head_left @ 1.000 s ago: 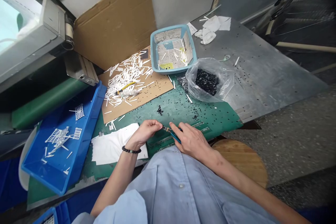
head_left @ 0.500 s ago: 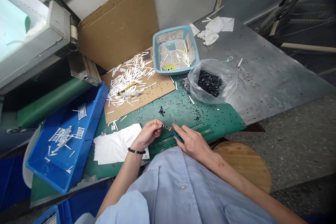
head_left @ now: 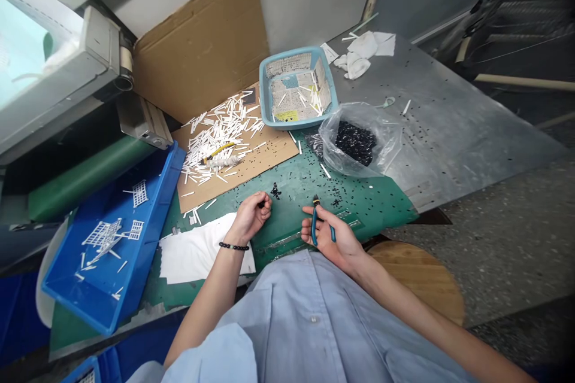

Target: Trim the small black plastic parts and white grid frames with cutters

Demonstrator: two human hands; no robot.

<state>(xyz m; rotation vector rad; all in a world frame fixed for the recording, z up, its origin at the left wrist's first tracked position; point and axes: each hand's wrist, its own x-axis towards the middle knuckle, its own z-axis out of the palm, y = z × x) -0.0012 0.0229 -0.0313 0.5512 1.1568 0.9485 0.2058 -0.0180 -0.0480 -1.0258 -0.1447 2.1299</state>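
My left hand [head_left: 252, 215], with a dark bead bracelet at the wrist, is closed with fingertips pinched; something small and dark shows at the fingers, too small to name. Just right of it lies a little pile of black pieces [head_left: 275, 191] on the green mat [head_left: 251, 182]. My right hand [head_left: 330, 233], palm turned up, holds blue-handled pliers [head_left: 314, 224], their dark tip pointing away from me and the handles spread. Tiny black bits are scattered over the mat beyond both hands.
Behind the mat stand a clear bag of black pieces [head_left: 354, 142] and a light blue basket [head_left: 265, 93]. White strips [head_left: 218, 134] cover cardboard at the left, beside a blue tray [head_left: 150, 239]. A white cloth [head_left: 193, 254] lies by my left wrist.
My hands have moved apart. My right hand has turned palm up, and the pliers have swung away from my left fingers, their handles now spread. My left hand has shifted slightly left.
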